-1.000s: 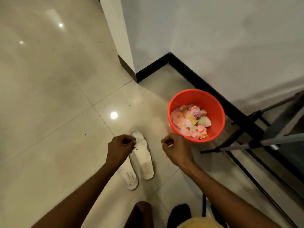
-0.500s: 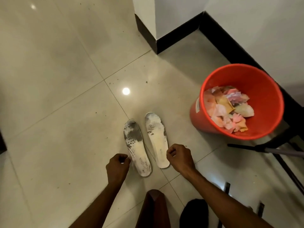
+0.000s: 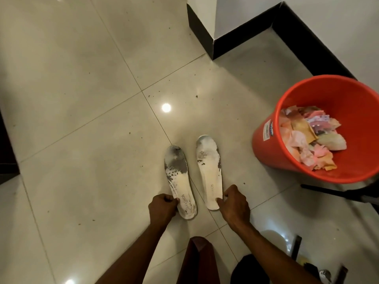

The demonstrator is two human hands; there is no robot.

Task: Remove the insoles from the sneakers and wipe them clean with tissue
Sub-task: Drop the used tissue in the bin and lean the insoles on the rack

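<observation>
Down onto the heels my hands have come, nearer than half a second back. Floor [image 3: 82,99] tiles all round; the orange bucket [image 3: 264,152] stands well beyond my right hand [image 3: 233,203]. Left insole [image 3: 178,181], grey-stained, and right insole [image 3: 209,173] lie flat, toes away from me. My left hand [image 3: 162,208] pinches one heel edge, the right pinches the other. Light, floppy foam, I reckon; the heel's the firmest hold.

Glossy tile floor [image 3: 82,140]; matt grimy insoles [image 3: 180,181]; smooth orange plastic bucket [image 3: 348,95].
</observation>
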